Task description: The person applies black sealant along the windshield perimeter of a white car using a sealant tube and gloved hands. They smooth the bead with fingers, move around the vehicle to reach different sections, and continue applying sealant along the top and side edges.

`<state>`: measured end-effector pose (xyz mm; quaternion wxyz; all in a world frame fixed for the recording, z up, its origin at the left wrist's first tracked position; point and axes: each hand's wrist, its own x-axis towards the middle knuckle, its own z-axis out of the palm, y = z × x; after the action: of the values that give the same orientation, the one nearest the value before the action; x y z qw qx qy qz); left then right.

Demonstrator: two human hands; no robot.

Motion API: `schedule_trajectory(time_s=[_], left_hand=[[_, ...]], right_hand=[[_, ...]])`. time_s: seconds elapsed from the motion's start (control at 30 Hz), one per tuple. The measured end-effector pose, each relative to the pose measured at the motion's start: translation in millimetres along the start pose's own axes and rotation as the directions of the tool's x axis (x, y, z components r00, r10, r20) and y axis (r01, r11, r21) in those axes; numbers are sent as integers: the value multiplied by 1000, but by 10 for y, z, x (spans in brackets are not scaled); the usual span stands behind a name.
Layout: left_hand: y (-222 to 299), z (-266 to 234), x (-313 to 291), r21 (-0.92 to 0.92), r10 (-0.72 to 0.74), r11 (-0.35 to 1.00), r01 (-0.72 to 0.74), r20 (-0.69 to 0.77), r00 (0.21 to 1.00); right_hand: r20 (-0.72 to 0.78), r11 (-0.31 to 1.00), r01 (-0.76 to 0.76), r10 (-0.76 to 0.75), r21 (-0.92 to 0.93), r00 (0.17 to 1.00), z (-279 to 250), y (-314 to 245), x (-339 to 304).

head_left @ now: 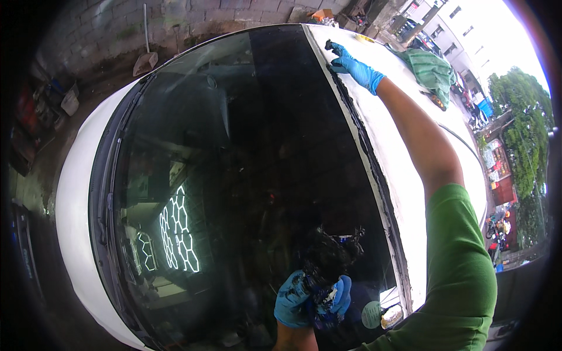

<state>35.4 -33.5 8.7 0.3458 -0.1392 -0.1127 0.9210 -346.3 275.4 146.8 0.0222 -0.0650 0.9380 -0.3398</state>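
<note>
Head view: the black strip [364, 139] lies along the seam between windshield [234, 146] and white roof [404, 193], its long axis running from the far edge back toward the wearer, slanting slightly right. The right hand [356, 67] is nearer it, at its far end, fingers spread and black-tipped; the strip's length trails back from them toward the wearer. The left hand [293, 301], lower and left of the strip's near end, has its fingers curled against a dark wad [325, 254].

1 ragged black strip [380, 182] edges the dark windshield [281, 158].
</note>
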Motion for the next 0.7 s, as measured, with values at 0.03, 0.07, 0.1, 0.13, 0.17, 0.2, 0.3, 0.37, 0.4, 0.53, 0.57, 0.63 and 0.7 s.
schedule_trajectory(time_s=[0.03, 0.07, 0.1, 0.13, 0.17, 0.2, 0.3, 0.37, 0.4, 0.53, 0.57, 0.63, 0.7], left_hand=[[-7, -179, 15, -48, -3, 999, 4, 21, 1000], [-14, -506, 55, -93, -10, 996, 14, 37, 999], [-22, -509, 82, -104, -29, 994, 39, 98, 995], [-24, -510, 110, -112, -46, 992, 65, 159, 986], [-12, -174, 172, -82, -77, 992, 101, 260, 963], [-7, -60, 175, -42, -96, 993, 112, 281, 955], [-8, 90, 152, 69, -89, 995, 75, 235, 968], [-12, 166, 179, 90, -90, 994, 70, 250, 964], [-14, 194, 194, 86, -96, 993, 75, 277, 956], [-2, 148, 219, 45, -154, 988, 147, 343, 927], [7, 164, 229, 65, -147, 989, 132, 351, 925], [20, 191, 205, 114, -118, 990, 88, 298, 947], [31, 237, 141, 177, -70, 984, 38, 177, 982]], right_hand=[[4, 997, -23, 22, 71, 1000, 10, -16, -34], [8, 996, -14, 13, 83, 1000, -5, 11, -53], [16, 996, 1, -2, 92, 1000, 1, 37, -57], [23, 995, 15, -17, 101, 1000, 9, 66, -61], [24, 996, 67, -68, 52, 997, 20, 87, -35], [29, 998, 47, -48, 50, 998, 2, 79, -60], [56, 998, 10, -13, 56, 998, 22, 57, -126], [42, 999, 20, -22, 30, 999, 18, 74, -158], [35, 1000, 25, -26, 16, 999, 15, 84, -170], [53, 1000, 17, -17, -1, 998, 46, 38, -241], [50, 1000, 14, -14, 3, 999, 49, 23, -262], [57, 999, 12, -15, 45, 998, 64, 0, -324], [57, 999, 20, -22, 44, 998, 64, 2, -369]])
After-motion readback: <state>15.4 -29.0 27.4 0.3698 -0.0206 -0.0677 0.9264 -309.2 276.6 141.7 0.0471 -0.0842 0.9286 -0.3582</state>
